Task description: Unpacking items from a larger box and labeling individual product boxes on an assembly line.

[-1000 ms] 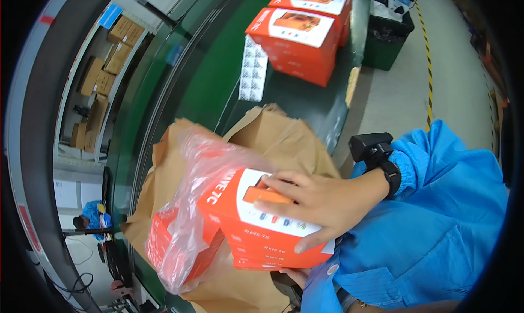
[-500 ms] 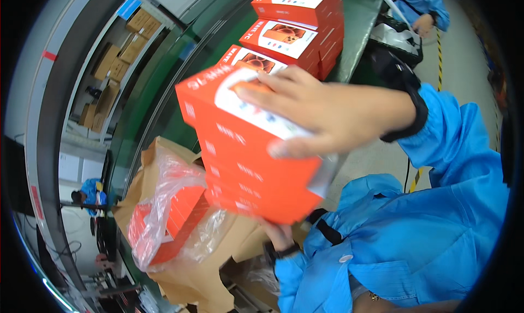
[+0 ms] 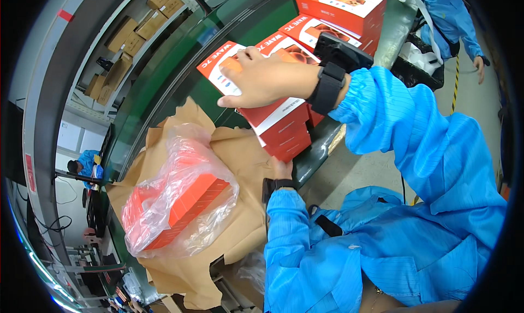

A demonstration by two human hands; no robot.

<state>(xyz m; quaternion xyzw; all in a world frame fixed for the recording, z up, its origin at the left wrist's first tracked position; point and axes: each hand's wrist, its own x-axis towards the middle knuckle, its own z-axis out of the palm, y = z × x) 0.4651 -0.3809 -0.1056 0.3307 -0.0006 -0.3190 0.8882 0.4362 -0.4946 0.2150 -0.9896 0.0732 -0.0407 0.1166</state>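
A stack of red-orange phone boxes (image 3: pixel 281 128) with white picture tops stands tilted at the near end of a row of like boxes. My right hand (image 3: pixel 267 81) lies over its top box, thumb and fingers spread across the lid. Low at the stack's near end, my left hand (image 3: pixel 282 169) holds its bottom, with the fingers mostly hidden. Between them the hands hold the stack. To the left, more red boxes (image 3: pixel 199 201) lie in a clear plastic bag (image 3: pixel 188 144) on torn brown wrapping paper (image 3: pixel 245 204).
Stacked red boxes (image 3: pixel 341 15) continue along the green bench (image 3: pixel 180 103). A black bin with a white liner (image 3: pixel 417 56) stands at the far right, beside a person in blue (image 3: pixel 450 18). Shelves with cardboard cartons (image 3: pixel 123 34) are at the left. Another person (image 3: pixel 87 165) is farther off.
The stack has moved away from me and now sits against the row of boxes. Both hands have moved with it. The bagged boxes are more fully visible.
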